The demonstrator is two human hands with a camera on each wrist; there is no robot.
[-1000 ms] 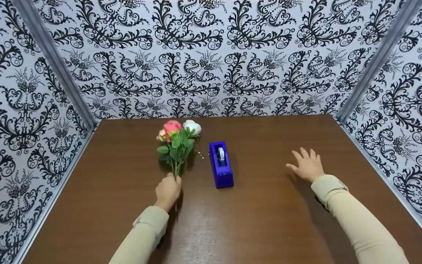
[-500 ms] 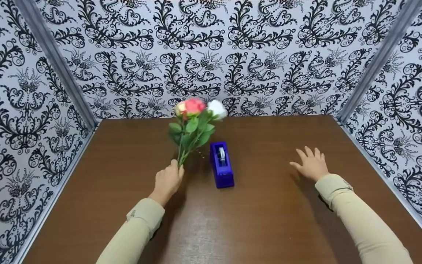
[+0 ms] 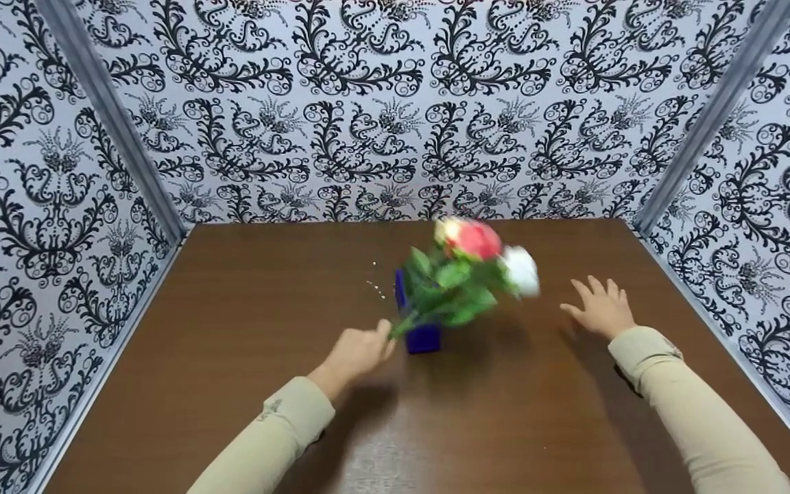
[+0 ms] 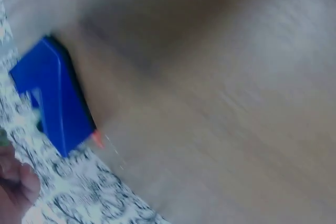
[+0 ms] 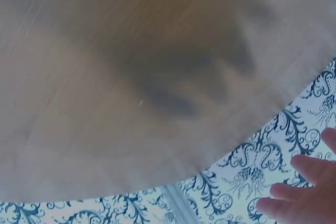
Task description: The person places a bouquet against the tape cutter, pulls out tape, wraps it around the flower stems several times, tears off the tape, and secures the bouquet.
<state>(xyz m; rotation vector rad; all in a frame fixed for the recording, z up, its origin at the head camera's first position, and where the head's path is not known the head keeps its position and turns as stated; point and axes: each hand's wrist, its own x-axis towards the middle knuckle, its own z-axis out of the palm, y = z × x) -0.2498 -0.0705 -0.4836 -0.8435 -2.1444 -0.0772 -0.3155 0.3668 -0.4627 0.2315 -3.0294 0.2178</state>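
Observation:
My left hand (image 3: pixel 361 351) grips the stems of a bunch of flowers (image 3: pixel 453 274) with green leaves and pink, pale yellow and white blooms. The bunch tilts to the right above the table and is blurred. Behind the leaves a blue tape dispenser (image 3: pixel 424 339) stands partly hidden; its side shows plainly in the left wrist view, where the dispenser (image 4: pixel 52 95) is near the curled fingers of the left hand (image 4: pixel 16 184). On the right, my right hand (image 3: pixel 601 309) hovers over the table with fingers spread and holds nothing.
The brown wooden table (image 3: pixel 251 288) is enclosed by patterned black-and-white walls (image 3: pixel 367 103) at the back and both sides. Small shiny specks (image 3: pixel 376 288) lie left of the dispenser. Grey strips (image 3: pixel 107 103) run up the corners.
My left hand has lifted the flowers and swung them to the right, so they now cover much of the tape dispenser. The right hand has shifted slightly to the right.

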